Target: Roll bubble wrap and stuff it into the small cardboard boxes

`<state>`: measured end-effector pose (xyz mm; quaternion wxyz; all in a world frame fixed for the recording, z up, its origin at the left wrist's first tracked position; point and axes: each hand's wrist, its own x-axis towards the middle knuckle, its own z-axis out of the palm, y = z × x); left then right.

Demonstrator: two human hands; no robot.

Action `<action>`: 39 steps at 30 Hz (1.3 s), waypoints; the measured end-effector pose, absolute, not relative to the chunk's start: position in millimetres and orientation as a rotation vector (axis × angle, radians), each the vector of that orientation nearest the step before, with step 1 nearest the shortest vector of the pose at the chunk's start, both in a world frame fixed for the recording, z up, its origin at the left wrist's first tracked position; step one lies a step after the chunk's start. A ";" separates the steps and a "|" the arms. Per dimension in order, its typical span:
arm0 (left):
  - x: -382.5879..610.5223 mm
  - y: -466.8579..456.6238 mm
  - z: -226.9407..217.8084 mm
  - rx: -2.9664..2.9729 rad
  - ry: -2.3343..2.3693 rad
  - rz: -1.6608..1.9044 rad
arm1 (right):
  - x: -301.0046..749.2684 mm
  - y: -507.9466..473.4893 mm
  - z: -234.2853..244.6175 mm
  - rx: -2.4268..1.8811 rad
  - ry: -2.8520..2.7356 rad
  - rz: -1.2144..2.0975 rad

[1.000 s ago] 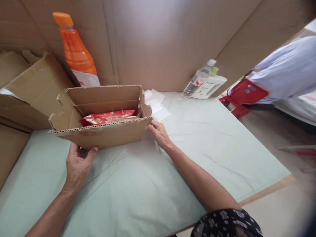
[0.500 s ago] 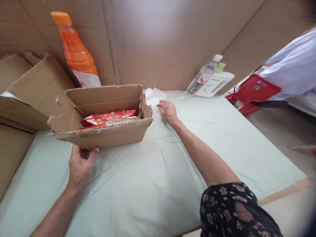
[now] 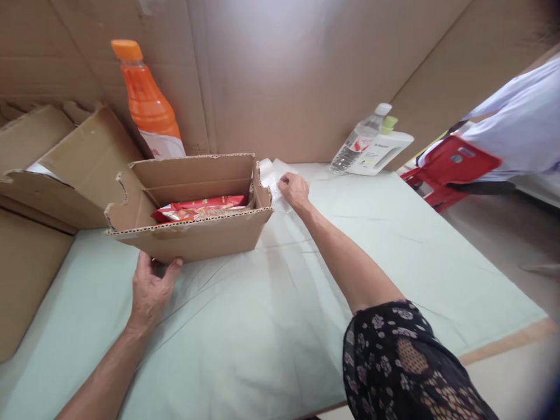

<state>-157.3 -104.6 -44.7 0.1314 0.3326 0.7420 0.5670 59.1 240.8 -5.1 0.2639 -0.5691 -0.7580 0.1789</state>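
Observation:
An open cardboard box has a red snack packet inside it. My left hand grips the box at its lower front left, thumb against the front and the other fingers partly hidden beneath. Just right of the box lies a crumpled sheet of clear plastic wrap, which looks like bubble wrap. My right hand pinches the edge of this wrap, fingertips drawn together. Part of the wrap is hidden behind the box and the hand.
An orange drink bottle stands behind the box. More cardboard boxes are at the left. A clear bottle and a white jug stand at the back right of the cloth-covered table. Beyond are a red chair and a person.
My right hand has closed from a looser pose into a pinch on the plastic wrap, part of which is now lifted. The left hand stays at the box. The view has shifted slightly.

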 end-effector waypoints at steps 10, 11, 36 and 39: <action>-155.1 -106.0 -40.3 0.995 2.087 1.670 | 130.5 136.6 43.1 -1.094 -1.530 1.150; -155.3 -106.0 -40.1 0.996 2.078 1.675 | 144.4 111.0 39.4 -1.107 -1.476 1.222; -166.0 -89.1 -12.7 0.929 2.044 1.655 | 56.8 79.1 9.0 -0.960 -2.138 1.152; -183.4 -74.1 -12.6 0.936 2.085 1.693 | 40.1 86.7 7.1 -0.963 -2.123 1.130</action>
